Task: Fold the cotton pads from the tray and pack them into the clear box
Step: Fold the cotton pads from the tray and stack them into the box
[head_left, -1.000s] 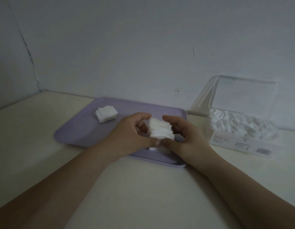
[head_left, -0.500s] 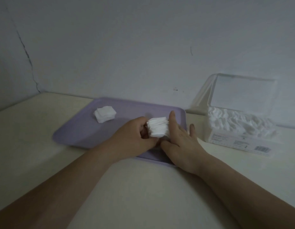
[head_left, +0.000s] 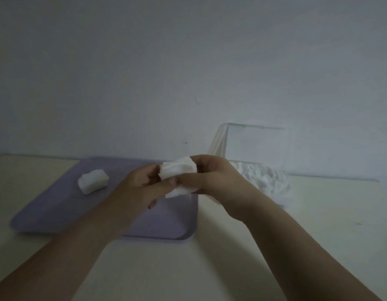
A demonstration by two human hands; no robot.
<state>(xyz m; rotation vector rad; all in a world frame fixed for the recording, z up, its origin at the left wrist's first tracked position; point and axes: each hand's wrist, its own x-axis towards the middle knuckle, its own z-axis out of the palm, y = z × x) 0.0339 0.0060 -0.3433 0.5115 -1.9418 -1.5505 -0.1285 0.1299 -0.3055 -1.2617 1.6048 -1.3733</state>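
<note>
Above the right end of the smooth lilac tray (head_left: 58, 213), my left fingers (head_left: 164, 185) and right fingers (head_left: 192, 178) pinch a soft crumpled wad of cotton pads (head_left: 179, 170), another folded stack (head_left: 92, 181) lying on the tray, the clear box (head_left: 257, 146) just beyond on the cream surface (head_left: 209, 268) by a grey wall (head_left: 188, 61).

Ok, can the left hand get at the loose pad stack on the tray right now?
Probably not yet: the way across the tray to the stack is free, but the left hand holds a pad bundle.
</note>
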